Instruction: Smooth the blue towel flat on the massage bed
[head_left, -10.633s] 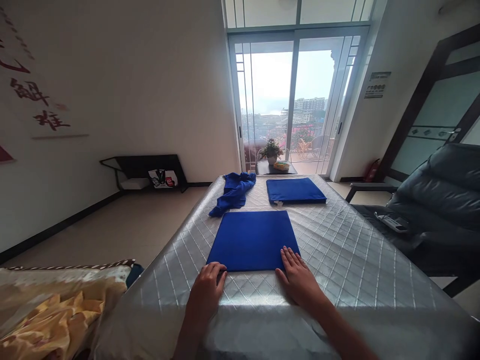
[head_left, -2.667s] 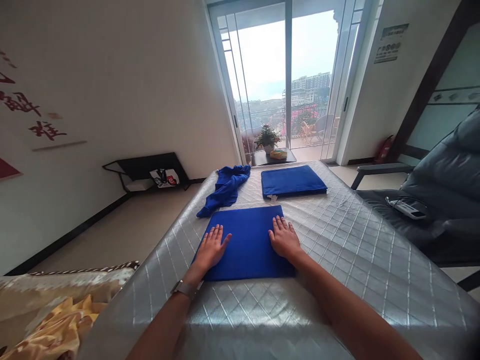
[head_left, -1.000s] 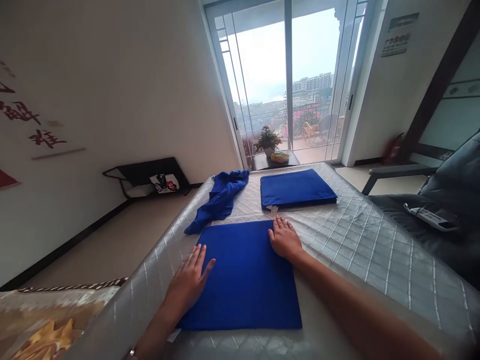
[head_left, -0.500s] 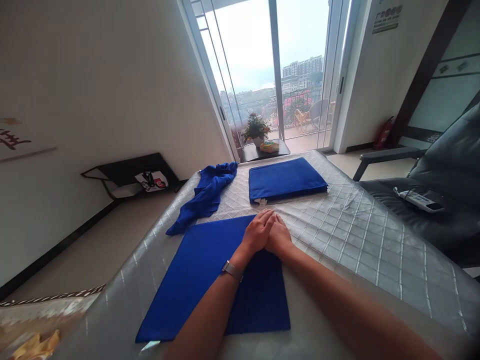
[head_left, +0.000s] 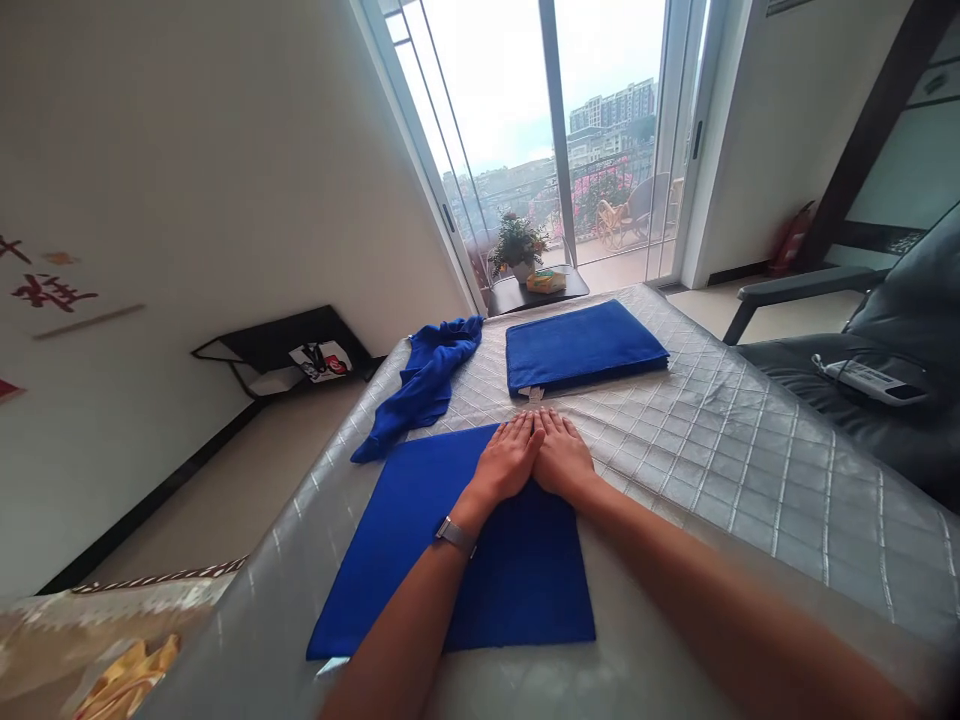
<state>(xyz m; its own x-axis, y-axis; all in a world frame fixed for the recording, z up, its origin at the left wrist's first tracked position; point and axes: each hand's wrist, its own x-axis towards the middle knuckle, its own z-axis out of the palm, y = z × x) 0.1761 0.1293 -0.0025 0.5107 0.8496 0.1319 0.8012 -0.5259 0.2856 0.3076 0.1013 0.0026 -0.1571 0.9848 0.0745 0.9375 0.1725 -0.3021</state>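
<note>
Left hand flat, fingers extended, palm down on far right corner of folded blue towel, grasping nothing. Right hand likewise flat and unclenched, touching left hand side by side at same corner. Towel lies on silver quilted table cover, near edge. Second folded towel beyond hands; crumpled blue cloth far left.

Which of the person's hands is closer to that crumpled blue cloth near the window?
Left. The left hand lies on the flat towel nearer the crumpled cloth; the right hand sits beside it, farther away.
</note>
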